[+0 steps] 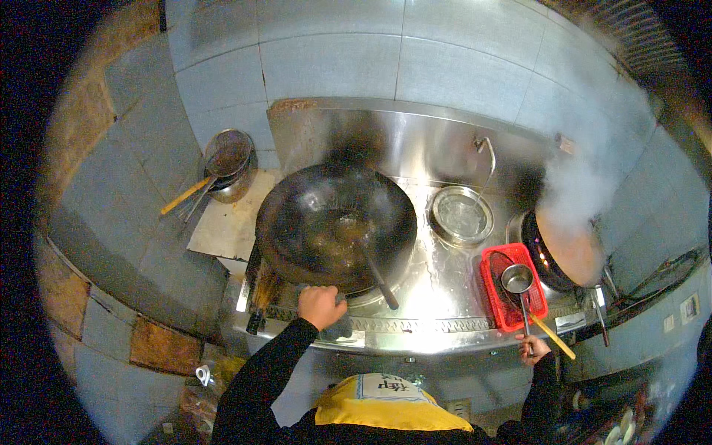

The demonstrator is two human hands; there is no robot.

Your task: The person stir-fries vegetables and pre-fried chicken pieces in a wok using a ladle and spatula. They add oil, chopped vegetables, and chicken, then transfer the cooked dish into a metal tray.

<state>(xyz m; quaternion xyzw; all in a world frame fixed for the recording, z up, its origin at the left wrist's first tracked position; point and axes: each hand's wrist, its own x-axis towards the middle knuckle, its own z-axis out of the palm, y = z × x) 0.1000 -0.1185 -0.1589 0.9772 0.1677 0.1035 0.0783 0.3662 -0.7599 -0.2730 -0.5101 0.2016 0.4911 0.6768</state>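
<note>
My left hand (321,307) is closed at the near rim of a large dark wok (311,194), apparently on a greyish cloth (337,328) that shows beside it. A long handle (384,286) leans out over the wok's near right rim; its lower end is hard to make out inside. My right hand (534,349) grips the handle of a metal ladle (517,278). The ladle's bowl is over a red plastic basket (488,283), where a strainer with a yellow handle (553,336) also lies.
A round metal water container (435,222) stands under a curved tap (492,158). At the right, a second wok (570,250) is tilted over a burner with flame, and steam rises. At the left, a wooden-handled strainer (228,158) and whisk (199,200) rest on a metal pot (233,192).
</note>
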